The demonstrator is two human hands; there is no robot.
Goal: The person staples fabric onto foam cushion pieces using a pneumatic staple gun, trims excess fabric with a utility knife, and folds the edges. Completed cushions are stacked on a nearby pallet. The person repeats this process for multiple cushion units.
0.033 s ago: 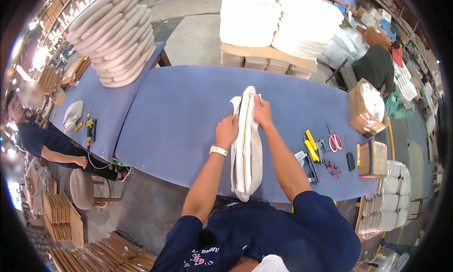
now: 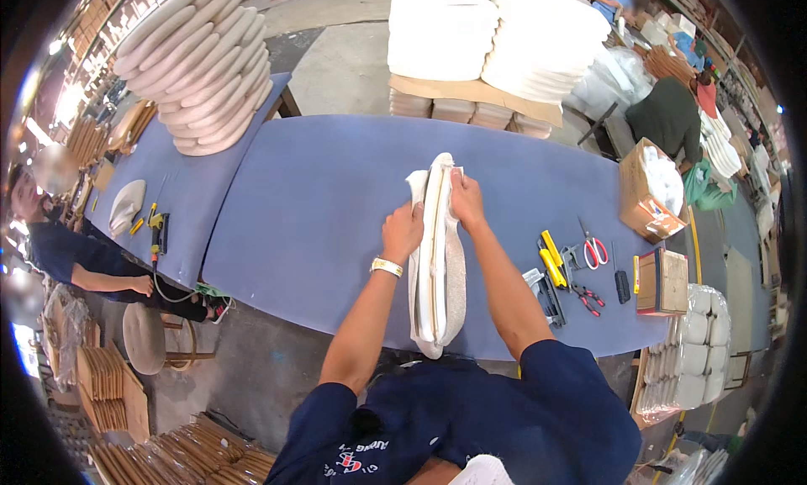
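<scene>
A pale seat cushion (image 2: 436,233) stands on its edge in front of me, its long side running away from my body. Light fabric (image 2: 455,287) wraps it and hangs loose along both sides, with white padding and a thin brown board edge showing between. My left hand (image 2: 403,231) is closed on the fabric at the cushion's left side. Farther up, on the right side, my right hand (image 2: 467,201) pinches the fabric near the far end, thumb on top. The cushion's near end rests close to my body, at the table's front edge.
The blue table (image 2: 319,208) carries a yellow-handled tool (image 2: 552,258), scissors (image 2: 595,250), pliers (image 2: 588,300), a staple gun (image 2: 551,300), a screwdriver (image 2: 622,285) and boxes (image 2: 664,282) on my right. Stacked cushions (image 2: 197,73) rise at far left. A co-worker (image 2: 84,250) is at left.
</scene>
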